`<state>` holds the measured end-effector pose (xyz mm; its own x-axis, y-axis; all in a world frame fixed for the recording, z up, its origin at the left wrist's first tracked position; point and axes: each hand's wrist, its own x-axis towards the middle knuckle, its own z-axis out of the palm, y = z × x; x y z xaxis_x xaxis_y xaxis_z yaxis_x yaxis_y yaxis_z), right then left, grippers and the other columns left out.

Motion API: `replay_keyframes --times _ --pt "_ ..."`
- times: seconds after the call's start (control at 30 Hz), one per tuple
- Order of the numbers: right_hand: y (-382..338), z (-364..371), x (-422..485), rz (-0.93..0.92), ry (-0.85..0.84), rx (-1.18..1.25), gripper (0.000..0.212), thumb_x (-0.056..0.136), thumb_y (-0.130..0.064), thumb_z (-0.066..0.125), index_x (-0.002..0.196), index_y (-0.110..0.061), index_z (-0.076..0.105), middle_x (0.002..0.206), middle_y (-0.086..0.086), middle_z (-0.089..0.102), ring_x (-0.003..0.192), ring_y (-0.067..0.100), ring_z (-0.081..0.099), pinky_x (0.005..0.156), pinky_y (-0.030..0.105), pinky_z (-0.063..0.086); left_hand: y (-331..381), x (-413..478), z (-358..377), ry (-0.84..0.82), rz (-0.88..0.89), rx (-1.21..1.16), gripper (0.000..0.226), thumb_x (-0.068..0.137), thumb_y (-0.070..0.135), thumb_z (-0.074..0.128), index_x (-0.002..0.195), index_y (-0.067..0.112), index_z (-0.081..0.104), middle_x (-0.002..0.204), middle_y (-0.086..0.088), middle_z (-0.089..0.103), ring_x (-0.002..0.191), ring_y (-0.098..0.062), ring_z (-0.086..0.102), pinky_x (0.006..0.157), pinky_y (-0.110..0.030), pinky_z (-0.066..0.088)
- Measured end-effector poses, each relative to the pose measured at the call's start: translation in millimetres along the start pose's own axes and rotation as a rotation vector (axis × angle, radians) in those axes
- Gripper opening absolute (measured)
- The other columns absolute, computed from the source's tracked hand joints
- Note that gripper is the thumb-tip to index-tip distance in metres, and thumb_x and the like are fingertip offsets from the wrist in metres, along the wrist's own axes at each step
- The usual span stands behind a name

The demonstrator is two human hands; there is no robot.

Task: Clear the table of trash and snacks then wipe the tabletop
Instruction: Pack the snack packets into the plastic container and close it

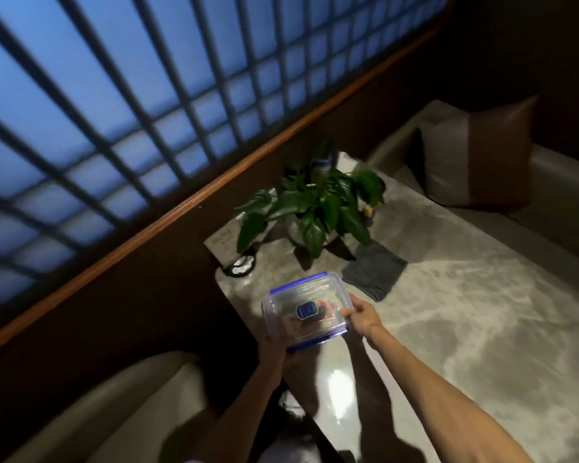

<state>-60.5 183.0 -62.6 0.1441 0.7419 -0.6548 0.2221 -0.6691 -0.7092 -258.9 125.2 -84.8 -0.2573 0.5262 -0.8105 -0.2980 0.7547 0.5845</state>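
R hand [361,317] was clamped on the right edge of the box [306,309], fingers curled over the lid rim, thumb on top. L hand [274,349] was under the box's near-left corner, mostly hidden by it; it looked to be gripping from below, fingers not visible. Both forearms reached in from the near side, bare.

The box was a clear plastic container w/ a blue-rimmed lid and a blue label at the lid's centre. It was held over the near-left corner of the table [482,312], tilted a bit; whether it touched the top couldn't be told. Some red and dark items showed inside thru the lid, too blurred to name.

Just beyond the box, to the right, a grey cloth [375,270] lay flat and folded on the table. Further off stood a plant [315,205] w/ broad green leaves in a pale pot, near the table's far-left edge. Left of the plant, a small dark round thing [243,266] sat at the table corner, unclear what. The tabletop was grey marbled stone w/ a bright glare patch near the arms.

A pillow [475,162] rested on the far seat. A latticed, blue-lit window [147,95] filled the left wall.
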Motion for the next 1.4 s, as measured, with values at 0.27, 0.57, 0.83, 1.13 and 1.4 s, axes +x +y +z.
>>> replay_keyframes --times 0.27,0.57,0.83,1.13,1.4 --pt "-48 50 73 0.036 -0.003 -0.059 0.038 0.09 -0.001 0.056 0.127 -0.004 0.058 0.126 0.01 0.061 0.112 0.033 0.061 0.101 0.045 0.049 31 51 -20 -0.014 -0.089 0.01 0.034 0.094 0.016 0.058 0.125 0.003 0.049 0.056 -0.003 0.062 0.039 -0.012 0.056 0.048 -0.024 0.047" --pt "-66 73 90 0.013 0.077 -0.119 0.027 0.092 -0.013 0.06 0.112 0.005 0.059 0.105 0.015 0.062 0.093 0.023 0.055 0.089 0.035 0.045 30 60 -14 -0.096 -0.054 -0.106 0.073 0.086 0.023 0.069 0.145 0.016 0.026 0.138 -0.02 0.048 0.121 -0.041 0.055 0.068 -0.03 0.061" --pt "-70 60 73 -0.016 -0.056 -0.072 0.04 0.097 -0.025 0.053 0.129 -0.001 0.05 0.124 0.016 0.059 0.104 0.025 0.058 0.088 0.031 0.045 37 56 -28 -0.178 -0.14 0.007 0.057 0.09 0.025 0.063 0.141 0.02 0.038 0.136 -0.017 0.053 0.119 -0.033 0.055 0.079 -0.043 0.056" --pt "-51 69 56 0.056 -0.005 0.164 0.061 0.087 -0.007 0.066 0.143 -0.011 0.042 0.136 0.012 0.056 0.121 0.033 0.056 0.104 0.044 0.047 58 50 -23 0.022 -0.086 0.188 0.018 0.096 0.014 0.052 0.103 -0.002 0.053 0.066 -0.01 0.051 0.05 -0.021 0.047 0.028 -0.021 0.032" --pt "-39 13 22 -0.025 0.033 0.179 0.059 0.09 -0.016 0.065 0.144 -0.01 0.042 0.142 0.01 0.05 0.132 0.026 0.048 0.109 0.032 0.036 69 15 -9 0.223 0.082 0.315 0.044 0.09 0.009 0.053 0.131 -0.005 0.045 0.131 -0.026 0.054 0.116 -0.042 0.056 0.095 -0.045 0.049"
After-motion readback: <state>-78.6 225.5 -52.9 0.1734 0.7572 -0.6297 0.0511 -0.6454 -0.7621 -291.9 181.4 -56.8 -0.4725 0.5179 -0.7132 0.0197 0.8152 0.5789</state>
